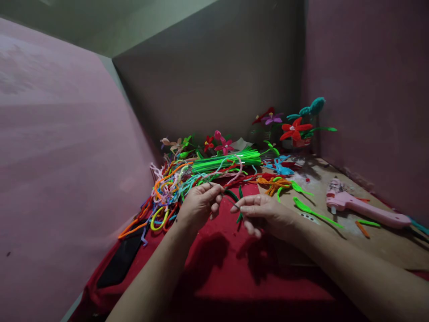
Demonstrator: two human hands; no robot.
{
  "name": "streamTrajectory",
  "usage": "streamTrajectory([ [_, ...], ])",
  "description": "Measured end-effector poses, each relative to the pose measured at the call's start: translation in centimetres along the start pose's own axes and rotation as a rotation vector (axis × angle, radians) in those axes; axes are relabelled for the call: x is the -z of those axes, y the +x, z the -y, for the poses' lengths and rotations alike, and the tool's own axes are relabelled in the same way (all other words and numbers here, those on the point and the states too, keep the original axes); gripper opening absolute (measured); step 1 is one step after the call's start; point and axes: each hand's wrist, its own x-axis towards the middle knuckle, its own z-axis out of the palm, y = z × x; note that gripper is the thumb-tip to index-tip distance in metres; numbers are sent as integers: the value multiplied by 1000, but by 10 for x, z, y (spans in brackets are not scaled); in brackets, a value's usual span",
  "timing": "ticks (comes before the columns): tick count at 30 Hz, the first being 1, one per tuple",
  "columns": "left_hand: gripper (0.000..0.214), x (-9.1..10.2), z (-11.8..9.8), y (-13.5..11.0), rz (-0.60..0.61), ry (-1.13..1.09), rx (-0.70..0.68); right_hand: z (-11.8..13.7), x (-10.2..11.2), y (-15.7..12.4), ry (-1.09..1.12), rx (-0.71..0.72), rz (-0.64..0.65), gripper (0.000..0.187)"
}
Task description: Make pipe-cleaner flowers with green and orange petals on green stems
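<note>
A thin dark green pipe cleaner [231,194] bends between my two hands over the red cloth. My left hand [203,199] pinches one end of it with thumb and forefinger. The other end sits in the fingertips of my right hand [263,213], whose lower fingers curl loosely. Just behind the right fingertips is another dark green piece [240,192], partly hidden by the hand. Beyond the left hand spreads a tangle of multicoloured pipe cleaners [167,185]. Behind both hands lies a bundle of bright green pipe cleaners [228,161].
A pink glue gun [365,209] rests on a cardboard sheet [378,243] at right, near green leaf shapes [311,210] and orange pipe cleaners [273,183]. A black phone-like object [122,257] lies at left on the red cloth [214,268]. Finished red flowers [295,129] stand at the back, against walls.
</note>
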Motion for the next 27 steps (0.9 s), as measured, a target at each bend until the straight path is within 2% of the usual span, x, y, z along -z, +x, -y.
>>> streamTrajectory([
  [2, 27, 5, -4, 2, 24, 153, -34, 2, 1, 1, -13, 73, -122, 24],
  [4, 30, 19, -6, 3, 18, 380, -104, 5, 2, 2, 3, 136, -203, 23],
  [5, 29, 28, -5, 2, 40, 581, -119, 6, 3, 2, 18, 158, -222, 23],
  [9, 26, 57, 13, -11, 162, 879, -37, 6, 4, 2, 64, 157, -224, 22],
  [11, 19, 67, 24, -18, 161, 1040, -58, 5, 4, 2, 59, 127, -218, 22],
  [14, 15, 82, 32, -23, 85, 1270, -115, 3, 3, 3, 50, 100, -242, 22],
  [18, 16, 109, 28, -14, 23, 1475, -160, 5, 0, 2, 62, 93, -292, 21],
  [22, 15, 137, 21, 2, -19, 1576, -165, 5, -1, 2, 60, 72, -284, 20],
  [27, 26, 165, 6, 20, -232, 1633, -74, 0, 4, 3, 45, 79, -289, 19],
])
